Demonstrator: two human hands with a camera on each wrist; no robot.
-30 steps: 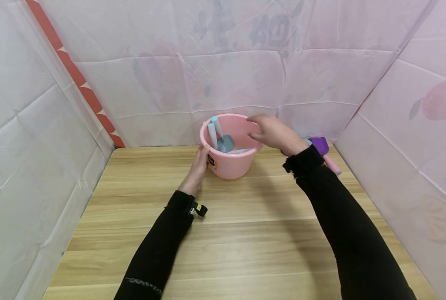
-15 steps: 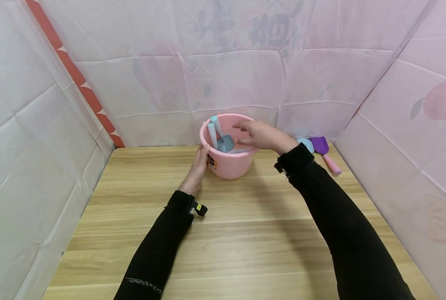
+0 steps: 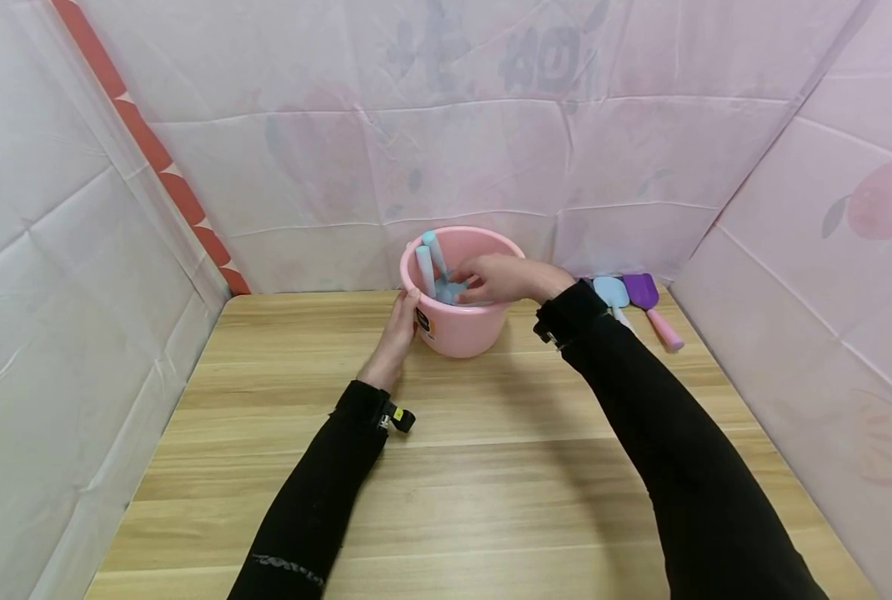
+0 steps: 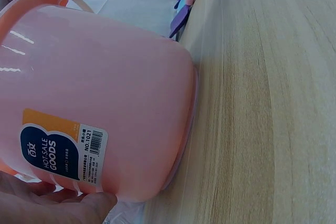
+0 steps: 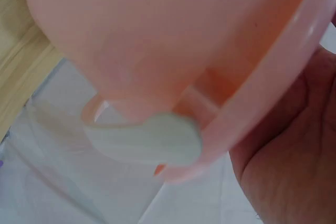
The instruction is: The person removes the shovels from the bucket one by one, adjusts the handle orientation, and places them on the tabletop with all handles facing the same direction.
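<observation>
A pink bucket (image 3: 461,329) stands at the back of the wooden table (image 3: 446,467). My left hand (image 3: 400,323) rests against its left side, thumb up by the rim; in the left wrist view the fingers (image 4: 52,208) lie flat on the bucket (image 4: 105,93) below its label. My right hand (image 3: 470,282) reaches over the rim into the bucket, fingertips down among pale blue tools (image 3: 428,260) that stand inside. What the fingers touch is hidden. The right wrist view shows only the bucket's rim (image 5: 273,77) and my palm (image 5: 289,171).
A light blue spatula (image 3: 611,292) and a purple scoop (image 3: 643,292) with a pink handle lie on the table right of the bucket, near the back wall. Pale cloth walls close in the table on three sides.
My right hand has moved left from above the bucket's right rim and dipped down inside it. That uncovered the blue spatula on the table. The left hand has stayed put.
</observation>
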